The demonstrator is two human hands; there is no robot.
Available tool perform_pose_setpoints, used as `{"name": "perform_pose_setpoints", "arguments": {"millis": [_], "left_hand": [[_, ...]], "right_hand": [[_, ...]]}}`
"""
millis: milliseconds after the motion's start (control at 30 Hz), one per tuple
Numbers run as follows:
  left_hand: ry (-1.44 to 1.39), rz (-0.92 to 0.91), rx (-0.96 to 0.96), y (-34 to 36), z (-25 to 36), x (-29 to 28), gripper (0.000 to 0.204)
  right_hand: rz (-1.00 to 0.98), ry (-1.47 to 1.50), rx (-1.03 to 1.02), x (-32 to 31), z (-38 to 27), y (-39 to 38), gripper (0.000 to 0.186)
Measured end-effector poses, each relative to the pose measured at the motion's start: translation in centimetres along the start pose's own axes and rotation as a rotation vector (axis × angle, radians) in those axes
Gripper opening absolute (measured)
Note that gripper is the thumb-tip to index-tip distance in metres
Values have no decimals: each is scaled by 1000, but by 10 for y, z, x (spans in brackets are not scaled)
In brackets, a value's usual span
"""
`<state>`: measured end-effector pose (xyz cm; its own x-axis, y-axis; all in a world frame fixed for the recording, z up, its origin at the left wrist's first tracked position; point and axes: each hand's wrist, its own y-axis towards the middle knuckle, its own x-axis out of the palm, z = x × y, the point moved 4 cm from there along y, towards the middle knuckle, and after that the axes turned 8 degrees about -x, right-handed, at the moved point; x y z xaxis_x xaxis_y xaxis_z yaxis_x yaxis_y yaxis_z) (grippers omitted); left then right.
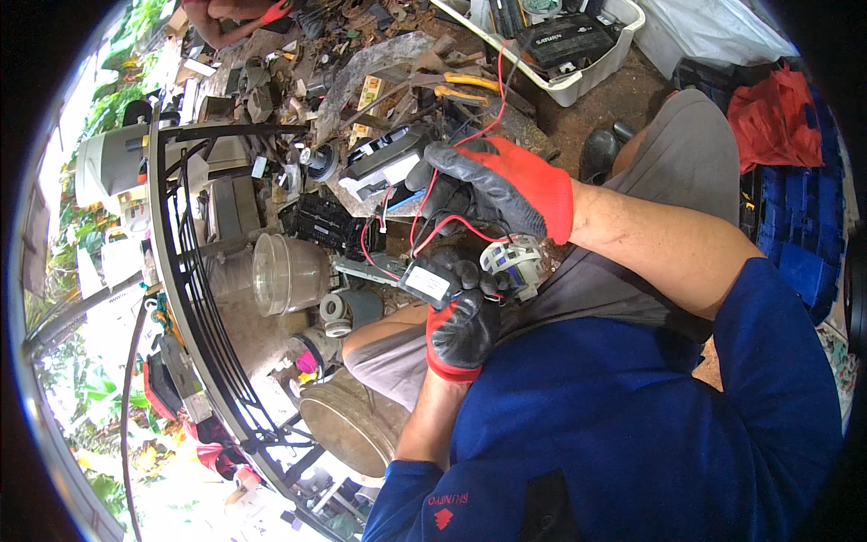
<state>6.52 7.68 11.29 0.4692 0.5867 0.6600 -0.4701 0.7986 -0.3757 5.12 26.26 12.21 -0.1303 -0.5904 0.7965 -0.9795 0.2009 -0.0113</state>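
My left hand (pixel 461 321), in a red and black glove, holds a small black module (pixel 424 285) with a white label. Red and black wires (pixel 461 219) run from it up to my gloved right hand (pixel 492 181), whose curled fingers grip them. A white cage-like plastic part (pixel 510 259) with something purple inside sits right beside my left hand. A black and silver device (pixel 384 163) lies just beyond my right fingertips, with a short white connector lead below it.
Ahead are scrap parts, yellow-handled tools (pixel 465 95) and a white bin (pixel 596 72) of electronics. At left stand a metal rack (pixel 158 208), clear container (pixel 275 275) and round lid (pixel 334 425). Another person's gloved hand (pixel 271 14) shows at top. Blue crates (pixel 804 244) are at right.
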Motion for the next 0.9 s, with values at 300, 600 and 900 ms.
{"name": "perform_pose_setpoints", "arguments": {"millis": [300,600,900], "left_hand": [[-22,27,-4,3,-3,-15,26],[-4,65,-1,1,0,-14,29],[11,3,18,4,2,-7,23]], "right_hand": [[20,-29,-47,-9,-4,5,33],[43,166,-6,-7,-7,3,32],[29,191,-89,-11,-8,10,32]]}}
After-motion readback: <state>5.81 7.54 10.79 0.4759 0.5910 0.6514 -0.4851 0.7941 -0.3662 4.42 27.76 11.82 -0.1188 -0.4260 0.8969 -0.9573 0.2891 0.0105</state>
